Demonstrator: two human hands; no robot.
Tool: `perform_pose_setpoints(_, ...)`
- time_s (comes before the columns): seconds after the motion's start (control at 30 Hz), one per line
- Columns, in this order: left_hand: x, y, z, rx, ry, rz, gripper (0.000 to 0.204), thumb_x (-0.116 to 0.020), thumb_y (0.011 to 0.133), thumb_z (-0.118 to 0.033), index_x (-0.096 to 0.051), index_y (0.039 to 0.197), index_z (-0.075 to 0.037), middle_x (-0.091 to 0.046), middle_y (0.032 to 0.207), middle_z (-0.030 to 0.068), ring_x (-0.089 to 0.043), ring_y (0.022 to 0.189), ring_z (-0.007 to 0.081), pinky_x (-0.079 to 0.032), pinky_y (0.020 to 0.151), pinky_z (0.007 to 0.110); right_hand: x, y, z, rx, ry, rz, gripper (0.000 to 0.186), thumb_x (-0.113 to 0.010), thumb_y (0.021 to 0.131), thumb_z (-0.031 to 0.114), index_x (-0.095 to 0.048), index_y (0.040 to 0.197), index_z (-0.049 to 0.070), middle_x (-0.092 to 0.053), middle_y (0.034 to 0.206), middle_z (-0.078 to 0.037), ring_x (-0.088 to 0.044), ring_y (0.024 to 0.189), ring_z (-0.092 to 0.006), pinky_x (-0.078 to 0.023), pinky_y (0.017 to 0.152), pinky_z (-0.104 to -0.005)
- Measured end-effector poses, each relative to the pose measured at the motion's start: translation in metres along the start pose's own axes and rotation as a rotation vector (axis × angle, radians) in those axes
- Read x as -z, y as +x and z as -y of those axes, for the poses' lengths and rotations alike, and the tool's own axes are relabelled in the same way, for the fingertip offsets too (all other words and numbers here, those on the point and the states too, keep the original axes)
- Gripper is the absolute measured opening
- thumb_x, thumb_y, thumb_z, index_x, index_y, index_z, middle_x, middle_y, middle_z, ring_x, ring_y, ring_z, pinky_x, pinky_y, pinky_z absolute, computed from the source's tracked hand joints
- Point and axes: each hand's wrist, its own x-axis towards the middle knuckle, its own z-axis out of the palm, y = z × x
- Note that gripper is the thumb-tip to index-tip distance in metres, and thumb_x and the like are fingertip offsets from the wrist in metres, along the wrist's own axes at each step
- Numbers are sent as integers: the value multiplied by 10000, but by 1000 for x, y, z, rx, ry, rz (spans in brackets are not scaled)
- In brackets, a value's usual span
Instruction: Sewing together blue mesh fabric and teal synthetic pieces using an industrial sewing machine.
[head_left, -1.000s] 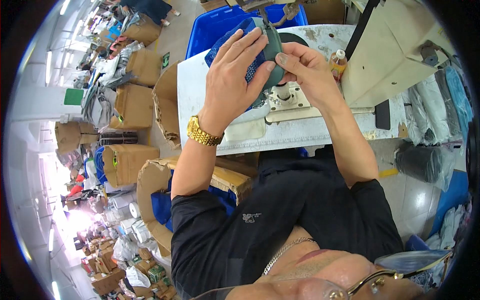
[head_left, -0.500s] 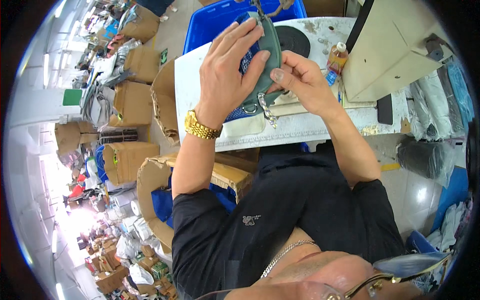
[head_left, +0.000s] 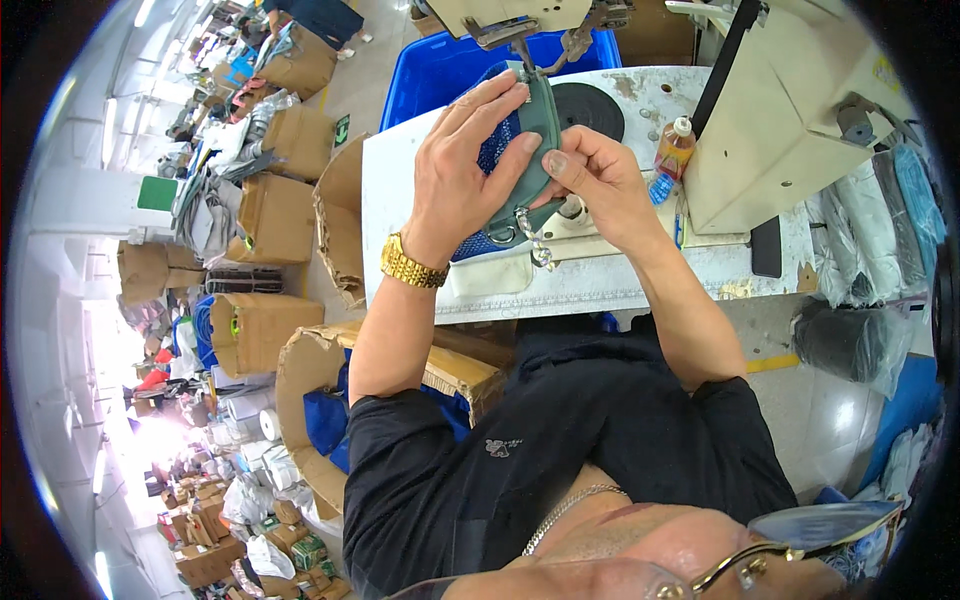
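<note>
You seem to be sewing along the green rim of a small blue and green pouch (head_left: 544,112). Your left hand (head_left: 462,152) lies flat on its blue mesh side, fingers straight, pressing but not gripping. The pouch is between your two hands, over the white table (head_left: 395,172), with its far end just below the sewing machine's head (head_left: 510,20). Your right hand (head_left: 602,187) pinches the green rim with thumb and bent fingers. I can't tell if the needle is in the cloth. The next move seems to call for both hands to guide the pouch together, slow and even, with your left fingertips away from the needle.

Around you, from the left, a brown box (head_left: 292,392) with blue cloth in it is beside your arm, and a torn box (head_left: 340,225) stands by the table. A blue bin (head_left: 408,88) is behind the table. A twisted cord (head_left: 537,243) hangs from the pouch's near end and could snag. A black disc (head_left: 590,112) lies past your right hand. A bottle (head_left: 672,160) stands near that hand, so you might bump it. Farther right, the machine's big body (head_left: 800,130) could block your arm.
</note>
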Motion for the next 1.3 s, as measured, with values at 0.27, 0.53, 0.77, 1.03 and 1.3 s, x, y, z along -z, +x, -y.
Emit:
perform_pose_setpoints(0.27, -1, 5, 14, 34, -143, 8, 404, -721, 803, -171, -641, 1164, -8, -623, 1214, 175, -619, 1096, 308, -494, 917, 365, -2, 11, -1, 28, -4, -22, 161, -583, 957, 158, -583, 959, -4, -650, 820, -56, -663, 712, -123, -532, 633, -223)
perform_pose_setpoints(0.53, 4, 9, 12, -90, 43, 37, 390, -727, 798, -164, -653, 1150, -14, -619, 1227, 163, -581, 1153, 324, -466, 965, 393, 5, 18, -3, 2, 19, -62, 190, -574, 965, 196, -582, 935, 8, -633, 790, -37, -660, 687, -125, -528, 625, -218)
perform_pose_setpoints(0.77, 3, 6, 13, -47, -77, 44, 374, -735, 792, -154, -665, 1135, -23, -625, 1221, 154, -567, 1172, 327, -452, 986, 404, 5, 25, 1, 1, 58, -74, 184, -566, 969, 188, -603, 976, 7, -631, 820, -31, -657, 719, -114, -522, 649, -216)
perform_pose_setpoints(1.03, 0, 12, 21, 36, -187, 47, 396, -735, 802, -149, -650, 1163, -9, -634, 1197, 175, -620, 1101, 297, -492, 927, 355, 6, 27, 4, 26, 37, -70, 194, -573, 963, 170, -627, 995, -13, -651, 859, -45, -646, 790, -104, -517, 711, -214)
perform_pose_setpoints(1.3, -1, 18, 18, 118, -181, 44, 380, -726, 819, -173, -655, 1143, 11, -651, 1162, 180, -642, 1059, 281, -494, 911, 334, 7, 27, 1, 46, 6, -89, 134, -633, 910, 82, -641, 1001, -17, -671, 894, -39, -623, 818, -71, -499, 730, -193)
